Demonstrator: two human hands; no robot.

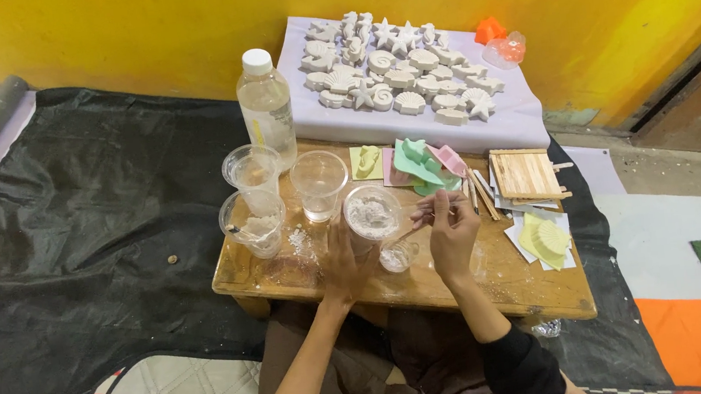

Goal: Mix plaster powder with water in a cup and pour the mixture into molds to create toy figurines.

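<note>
head cam: mid-frame on the low wooden table (496, 281), left hand (341, 262) wraps the powder cup (372, 215), fingers curled around it. right hand (449, 228) pinches a thin stick (412, 232) just beside it.

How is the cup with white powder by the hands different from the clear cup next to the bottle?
The powder cup holds white powder; the clear cup looks nearly empty, perhaps with a little water. The left hand touches the powder cup, while the clear cup stands untouched, closer to the water bottle. Both are see-through plastic cups, upright on the wooden table.
</note>
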